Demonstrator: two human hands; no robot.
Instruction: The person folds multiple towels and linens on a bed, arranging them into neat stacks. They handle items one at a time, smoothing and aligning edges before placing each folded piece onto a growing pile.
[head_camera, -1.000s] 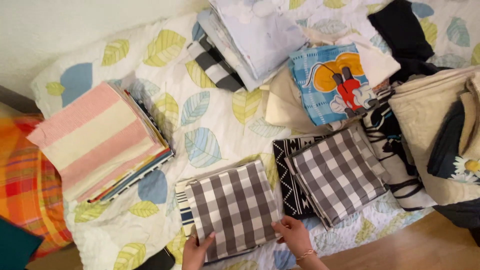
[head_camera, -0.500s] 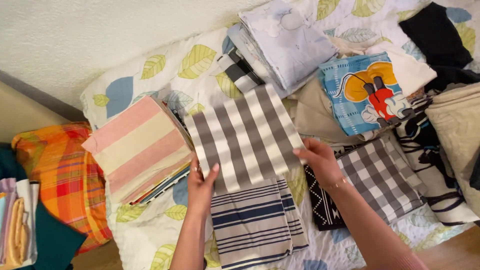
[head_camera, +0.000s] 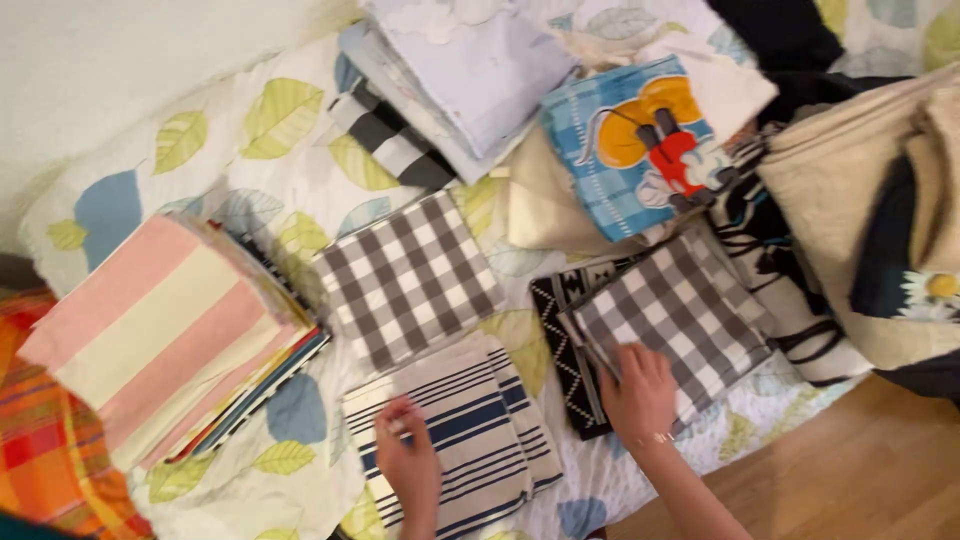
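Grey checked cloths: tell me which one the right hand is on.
The right hand rests on the grey checked cloth atop the black patterned one. The other checked cloth lies untouched beside the pink striped stack.

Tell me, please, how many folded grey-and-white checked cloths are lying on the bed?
2: one checked cloth lies mid-bed above the striped cloth; the other checked cloth is under the right hand. More may be hidden in stacks.

A bed under a leaf-print quilt (head_camera: 300, 130) carries folded fabrics: a pink-striped stack (head_camera: 150, 340) left, gingham pieces (head_camera: 408, 280) centre, beige bundles (head_camera: 850, 200) right.
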